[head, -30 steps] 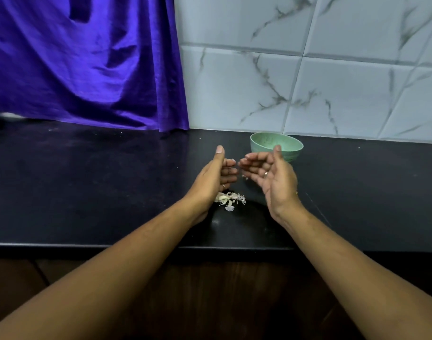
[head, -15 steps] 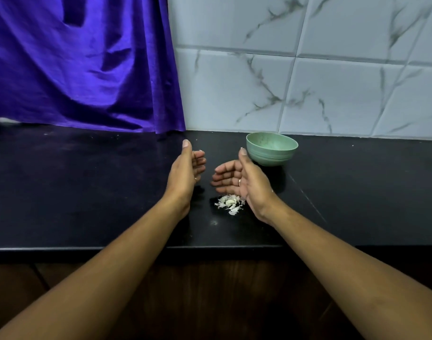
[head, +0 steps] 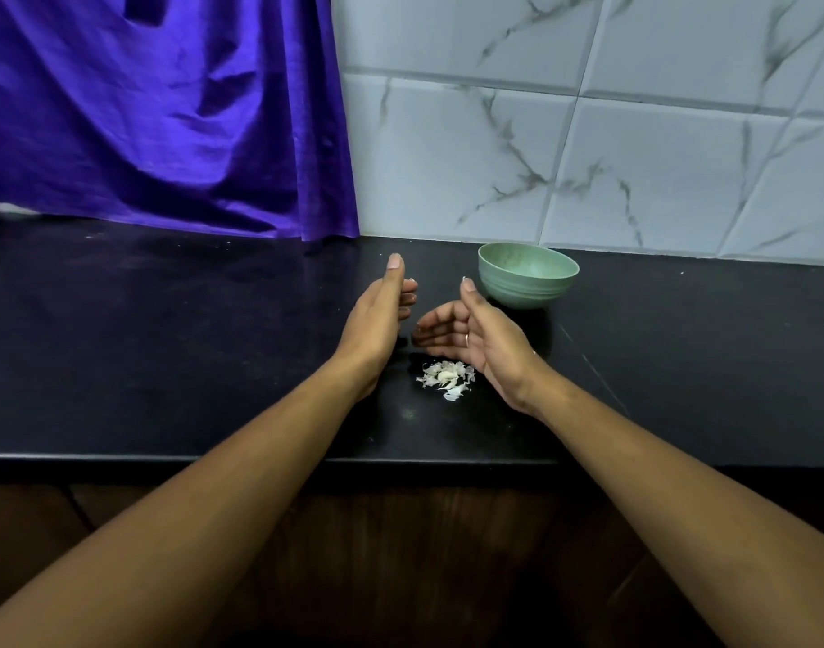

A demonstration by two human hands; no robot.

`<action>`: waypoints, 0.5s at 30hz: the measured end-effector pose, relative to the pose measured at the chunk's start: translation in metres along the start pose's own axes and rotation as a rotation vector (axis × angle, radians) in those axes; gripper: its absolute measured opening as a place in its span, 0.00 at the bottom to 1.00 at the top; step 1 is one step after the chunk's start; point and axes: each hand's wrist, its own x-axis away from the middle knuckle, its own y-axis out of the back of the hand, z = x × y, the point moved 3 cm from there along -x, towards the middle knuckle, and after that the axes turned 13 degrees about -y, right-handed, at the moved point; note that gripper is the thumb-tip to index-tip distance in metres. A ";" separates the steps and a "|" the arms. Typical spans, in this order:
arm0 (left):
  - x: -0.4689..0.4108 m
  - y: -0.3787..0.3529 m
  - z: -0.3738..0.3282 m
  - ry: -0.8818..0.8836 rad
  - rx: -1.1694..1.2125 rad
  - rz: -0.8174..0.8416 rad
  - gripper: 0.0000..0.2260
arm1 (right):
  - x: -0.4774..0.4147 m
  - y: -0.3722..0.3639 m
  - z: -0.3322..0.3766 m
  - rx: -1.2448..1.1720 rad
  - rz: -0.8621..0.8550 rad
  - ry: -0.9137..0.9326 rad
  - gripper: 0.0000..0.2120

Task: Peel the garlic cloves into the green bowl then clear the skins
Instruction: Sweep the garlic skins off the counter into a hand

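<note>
Left hand [head: 377, 315] and right hand [head: 471, 334] spread, empty, palms facing (small gap between), garlic skins [head: 445, 377] on black counter [head: 167, 343] just below, green bowl [head: 528, 275] at 1 o'clock

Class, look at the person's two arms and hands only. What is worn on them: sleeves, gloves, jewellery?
Both forearms are bare up to the frame edge, with no sleeves or gloves in view. The right hand wears a thin band ring on one finger. The left hand shows no ring from this side. Fingernails look short and unpainted.
</note>
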 end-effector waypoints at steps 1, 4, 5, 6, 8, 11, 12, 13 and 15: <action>-0.002 -0.003 0.000 0.007 -0.002 0.020 0.29 | 0.007 0.000 0.000 -0.021 0.017 0.010 0.34; -0.007 -0.016 -0.002 0.046 0.025 0.099 0.28 | 0.017 0.011 0.003 -0.140 -0.113 0.109 0.33; -0.005 -0.021 -0.003 0.062 0.048 0.122 0.28 | 0.015 0.019 0.004 -0.177 -0.209 0.140 0.32; -0.001 -0.025 -0.004 0.080 0.082 0.140 0.27 | 0.011 0.028 0.004 -0.210 -0.298 0.154 0.32; 0.012 -0.031 -0.008 0.114 0.163 0.159 0.27 | -0.002 0.042 0.003 -0.258 -0.387 0.116 0.30; 0.032 -0.028 -0.011 0.139 0.286 0.101 0.29 | -0.023 0.043 0.005 -0.198 -0.358 0.009 0.32; 0.036 -0.025 -0.012 0.132 0.326 0.069 0.29 | -0.028 0.039 0.007 -0.151 -0.322 -0.010 0.32; 0.039 -0.020 -0.013 0.115 0.353 0.028 0.28 | -0.031 0.031 0.009 -0.109 -0.280 -0.021 0.32; 0.040 -0.010 -0.014 0.054 0.349 -0.082 0.26 | -0.028 0.014 0.011 -0.061 -0.190 -0.023 0.33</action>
